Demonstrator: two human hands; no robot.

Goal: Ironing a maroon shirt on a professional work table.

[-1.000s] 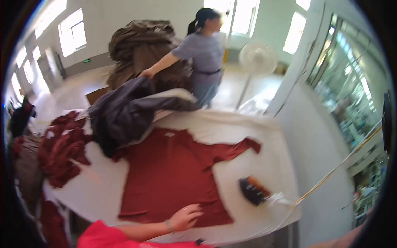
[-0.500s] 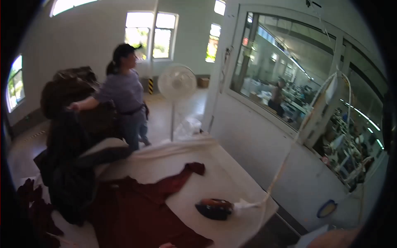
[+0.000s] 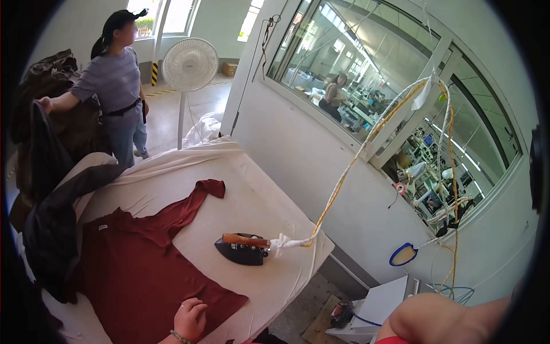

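Observation:
My left hand (image 3: 191, 320) hovers over or rests on the lower part of a dark red knit top (image 3: 137, 269); contact is unclear. Its fingers bend loosely, nothing visible between them, and a bracelet circles the wrist. The top lies spread on a white-covered table (image 3: 269, 178), one sleeve stretched towards the far side. To the right of the top, a black iron (image 3: 243, 252) with a brown handle rests on the cover. From its wrapped end a cord (image 3: 335, 198) climbs to the right. My bent right arm (image 3: 441, 321) shows at the lower right; its hand is out of sight.
A dark garment (image 3: 51, 241) hangs over the table's left edge. Beyond it, a co-worker (image 3: 117, 80) holds dark cloth. A white fan (image 3: 190, 66) stands behind the table. Along the right runs a windowed wall (image 3: 303, 143), with a white box-shaped unit (image 3: 378, 301) on the floor.
The view has swung right and down, so table, iron and co-worker appear further left and higher. More of my left hand has come into sight over the red top.

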